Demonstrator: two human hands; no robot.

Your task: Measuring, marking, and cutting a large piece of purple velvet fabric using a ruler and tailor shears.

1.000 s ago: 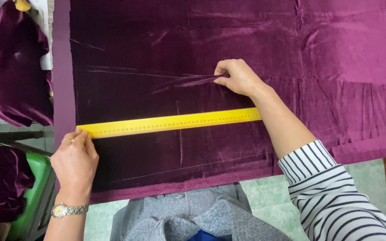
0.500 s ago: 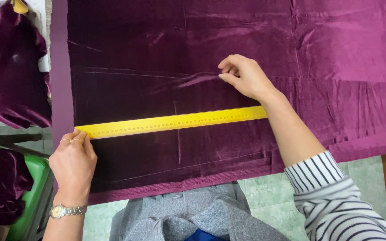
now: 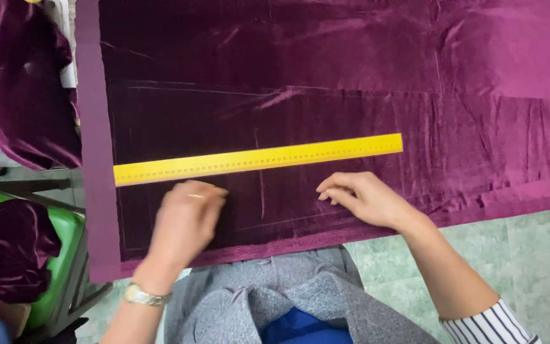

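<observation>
- Left hand (image 3: 186, 220): fingers curled loosely together, knuckles up, resting on the purple velvet cloth (image 3: 326, 83) just below the yellow ruler (image 3: 257, 159); gripping nothing that I can see, and the hand is a little blurred.
- Right hand (image 3: 367, 199): fingers bent and slightly apart, tips pressing the cloth near its front edge, below the ruler's right half and clear of it.
- The ruler lies flat on the cloth, slightly tilted, neither hand on it.
- A gold wristwatch (image 3: 140, 295) sits on the left wrist; a striped sleeve (image 3: 488, 325) on the right arm.
- At far left, a velvet bundle (image 3: 7, 251) on a green chair (image 3: 65, 255).
</observation>
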